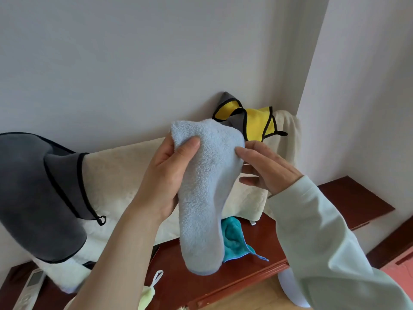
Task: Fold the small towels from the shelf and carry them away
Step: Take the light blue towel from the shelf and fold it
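Note:
A light blue terry towel (205,198) hangs folded lengthwise in mid-air above the dark red wooden shelf (348,198). My left hand (165,175) grips its upper left part, thumb across the front. My right hand (266,168) touches the towel's upper right edge, and the fingers behind the cloth are hidden. On the shelf lie a teal towel (234,240), a yellow and grey towel with black trim (250,119) and a dark grey towel with black trim (38,193).
A large cream fleece cloth (125,175) covers much of the shelf against the white wall. A remote control (29,289) lies at the lower left, and a pale yellow-green cloth with a loop (147,291) sits at the bottom. The wall corner rises at the right.

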A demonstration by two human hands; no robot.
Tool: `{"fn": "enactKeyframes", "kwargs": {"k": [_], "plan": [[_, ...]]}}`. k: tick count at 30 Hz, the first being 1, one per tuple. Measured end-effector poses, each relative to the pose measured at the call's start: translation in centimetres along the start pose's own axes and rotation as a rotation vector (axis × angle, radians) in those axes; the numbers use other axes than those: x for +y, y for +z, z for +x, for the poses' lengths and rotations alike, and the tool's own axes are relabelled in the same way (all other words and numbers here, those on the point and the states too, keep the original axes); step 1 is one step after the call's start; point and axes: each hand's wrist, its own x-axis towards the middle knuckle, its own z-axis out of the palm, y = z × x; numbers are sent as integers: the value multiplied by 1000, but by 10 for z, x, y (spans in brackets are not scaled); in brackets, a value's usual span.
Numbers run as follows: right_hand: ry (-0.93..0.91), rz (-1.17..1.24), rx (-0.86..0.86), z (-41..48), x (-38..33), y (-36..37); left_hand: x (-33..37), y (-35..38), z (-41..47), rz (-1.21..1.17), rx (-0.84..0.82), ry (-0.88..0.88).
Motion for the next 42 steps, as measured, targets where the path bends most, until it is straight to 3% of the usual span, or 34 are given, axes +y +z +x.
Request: {"fn": "enactKeyframes", "kwargs": {"k": [7, 12, 18, 24, 32, 37, 42], "plan": [[-123, 225, -59, -4, -3, 8, -2, -9, -4, 98, -81, -36], [-171, 299, 51, -2, -6, 11, -2, -19, -2, 144, -39, -5], [-173, 341, 67, -4, -9, 13, -5, -20, 3, 166, -22, 19], [-163, 217, 123, -7, -6, 9, -9, -27, 6, 313, 13, 137], [-273, 174, -19, -8, -5, 3, -6, -29, 2, 537, 110, 304], [-320, 112, -104, 1, 0, -7, -3, -33, 4, 501, 261, 332], [-307, 19, -112, 5, 2, -8, -1, -41, 5, 459, 203, 374]]}}
